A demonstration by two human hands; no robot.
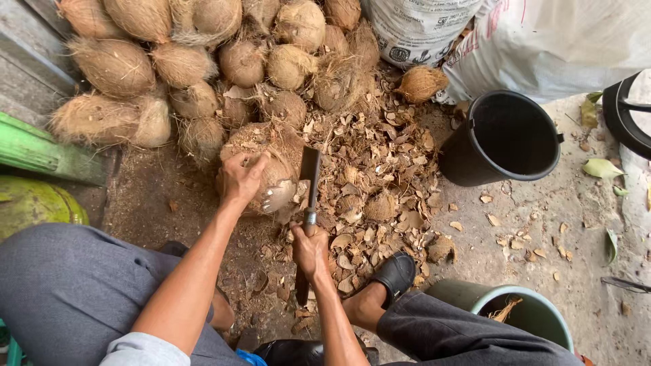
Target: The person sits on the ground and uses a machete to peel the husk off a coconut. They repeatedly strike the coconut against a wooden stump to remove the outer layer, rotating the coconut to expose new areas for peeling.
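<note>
**Cleaver at the coconut, husk half cut away**

The left hand (241,177) presses its fingers down on top of a brown, fibrous coconut (268,169) near the centre of the ground, its grip spread over the husk rather than closed round it. A pale patch shows on the coconut's side at 4 o'clock, where husk has been cut off. The right hand (310,249) is clenched on the handle of a cleaver (309,177), whose dark blade stands just beside the coconut at 3 o'clock. Husk chips (380,176) litter the ground to the right. A heap of unhusked coconuts (203,54) lies at 12 o'clock, and a black bucket (475,159) stands at 3 o'clock.
</note>
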